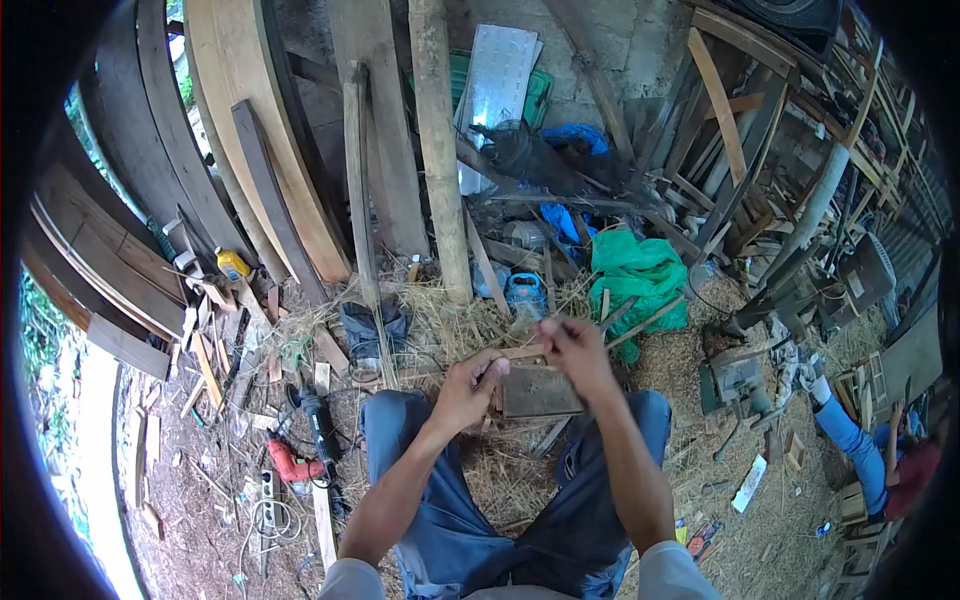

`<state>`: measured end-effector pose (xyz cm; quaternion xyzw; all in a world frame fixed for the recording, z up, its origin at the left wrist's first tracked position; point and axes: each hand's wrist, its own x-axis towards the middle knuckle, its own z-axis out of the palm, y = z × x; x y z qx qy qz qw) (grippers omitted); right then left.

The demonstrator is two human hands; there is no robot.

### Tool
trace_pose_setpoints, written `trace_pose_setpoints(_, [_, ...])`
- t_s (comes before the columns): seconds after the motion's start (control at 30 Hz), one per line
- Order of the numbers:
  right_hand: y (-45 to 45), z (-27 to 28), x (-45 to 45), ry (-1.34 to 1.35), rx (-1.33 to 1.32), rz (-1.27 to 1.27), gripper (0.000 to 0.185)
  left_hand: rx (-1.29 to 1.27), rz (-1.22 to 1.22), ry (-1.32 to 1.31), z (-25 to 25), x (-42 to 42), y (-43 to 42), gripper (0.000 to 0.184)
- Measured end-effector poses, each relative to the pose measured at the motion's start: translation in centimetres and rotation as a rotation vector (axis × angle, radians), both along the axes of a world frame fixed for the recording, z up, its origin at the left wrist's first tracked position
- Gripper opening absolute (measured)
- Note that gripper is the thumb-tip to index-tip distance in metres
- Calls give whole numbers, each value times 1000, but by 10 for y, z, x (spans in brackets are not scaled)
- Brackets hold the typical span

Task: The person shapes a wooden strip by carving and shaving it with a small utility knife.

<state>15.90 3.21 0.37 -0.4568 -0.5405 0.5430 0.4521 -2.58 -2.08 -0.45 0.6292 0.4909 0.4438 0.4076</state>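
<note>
My left hand [472, 388] is closed round one end of a thin, light strip of wood [523, 351] in front of my knees. At the strip's other end is my right hand [578, 352], its fingers curled and slightly blurred. A greyish thing shows just above those fingers, too smeared to name. Below the strip, between my knees, a wooden block [542, 392] sits on the straw-covered ground.
On the left lie a red power drill [290, 461], a dark angle grinder [318, 428] and a power strip [267, 503]. Ahead are a green plastic bag [636, 275], a blue container [525, 291] and a bamboo post [437, 150]. Another person [905, 470] sits far right.
</note>
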Motion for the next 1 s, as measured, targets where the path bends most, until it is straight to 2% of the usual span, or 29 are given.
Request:
trace_pose_setpoints(0.1, [8,-1,10,165,-81,40,22,-43,10,35,4,5,1,18])
trace_pose_setpoints(0.13, [2,-2,6,161,-75,43,22,-6,2,17,3,4,0,18])
trace_pose_setpoints(0.2, [-11,-3,-7,-38,-14,35,22,32,-3,10,6,1,1,18])
trace_pose_setpoints(0.27, [-4,-6,-4,-2,1,99,18,-92,1,64,12,0,-2,17])
trace_pose_setpoints(0.33, [11,7,12,149,-71,-112,20,-73,2,60,10,1,-4,17])
trace_pose_setpoints(0.37, [19,4,21,160,-11,-84,21,-39,10,50,10,3,-4,17])
trace_pose_setpoints(0.47, [8,-5,17,32,43,-58,21,-7,8,69,8,4,-2,17])
trace_pose_setpoints(0.5, [-2,1,11,53,-108,-19,22,-5,10,71,10,3,-1,17])
trace_pose_setpoints(0.6, [-8,-10,-2,4,-5,129,22,123,35,223,10,5,-2,13])
trace_pose_setpoints(0.67, [-12,-10,-7,14,-55,160,23,328,58,390,6,6,0,8])
trace_pose_setpoints(0.73, [-7,-9,-2,3,-49,36,23,397,60,441,8,2,0,8])
trace_pose_setpoints(0.77, [1,-2,10,44,-150,-39,23,466,59,489,9,0,-1,8])
trace_pose_setpoints(0.87, [5,13,25,178,-109,-4,24,465,58,583,5,0,-2,10])
trace_pose_setpoints(0.9, [-2,10,18,57,-156,-23,25,468,62,579,6,3,-1,10])
trace_pose_setpoints(0.93, [-7,4,9,55,-156,-20,25,506,65,597,9,6,1,10])
trace_pose_setpoints(1.0, [-15,-6,-5,92,-248,181,24,539,62,621,12,6,3,10])
